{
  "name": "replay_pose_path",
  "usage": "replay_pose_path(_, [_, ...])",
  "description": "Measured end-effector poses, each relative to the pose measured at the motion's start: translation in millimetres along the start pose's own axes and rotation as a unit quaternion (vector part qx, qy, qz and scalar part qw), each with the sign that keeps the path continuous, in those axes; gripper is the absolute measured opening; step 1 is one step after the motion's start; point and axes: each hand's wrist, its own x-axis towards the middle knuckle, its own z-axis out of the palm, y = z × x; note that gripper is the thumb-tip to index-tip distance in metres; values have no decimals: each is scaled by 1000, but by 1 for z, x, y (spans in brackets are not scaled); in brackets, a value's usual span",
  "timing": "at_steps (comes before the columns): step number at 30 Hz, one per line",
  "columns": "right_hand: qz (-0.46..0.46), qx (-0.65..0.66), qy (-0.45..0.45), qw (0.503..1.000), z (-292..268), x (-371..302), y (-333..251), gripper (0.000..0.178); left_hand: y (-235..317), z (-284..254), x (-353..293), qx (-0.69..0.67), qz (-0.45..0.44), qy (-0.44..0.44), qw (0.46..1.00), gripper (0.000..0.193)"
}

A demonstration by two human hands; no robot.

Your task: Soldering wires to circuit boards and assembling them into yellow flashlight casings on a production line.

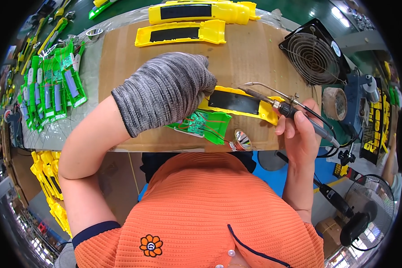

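Observation:
My left hand [174, 87], in a grey striped knit glove, is closed over the left end of a yellow plastic casing [266, 110] with a black panel [233, 102]. Its fingertips are mostly hidden. Bare, my right hand [303, 131] grips a soldering iron [312, 125] with a thin metal feed tube; the iron's tip points left, over the casing's far edge. Just below lies a green casing [219, 135] with a circuit board [194, 123] and red and black wires, partly covered by the glove. A shiny reflector cup [241, 140] sits beside its right end.
Two yellow casings [216, 38] [228, 13] lie at the cardboard's [120, 67] far side. Several green casings [53, 89] with boards and batteries crowd the left. A square black fan [312, 56], a tape roll [334, 103] and a blue box [357, 100] stand right.

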Motion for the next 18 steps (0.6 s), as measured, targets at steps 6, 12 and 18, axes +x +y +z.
replay_pose_path(6, [-1, -3, 16, 1000, -3, -8, 1, 11, 2, -2, -3, 41, 12, 4, 999, 10])
replay_pose_path(12, [-8, 13, 24, 1000, -2, -12, 2, 13, 9, -14, -8, 95, 59, 78, 991, 14])
replay_pose_path(18, [-13, 13, 23, 1000, 2, -15, 4, 14, 32, -3, -21, 41, 87, 59, 994, 21])
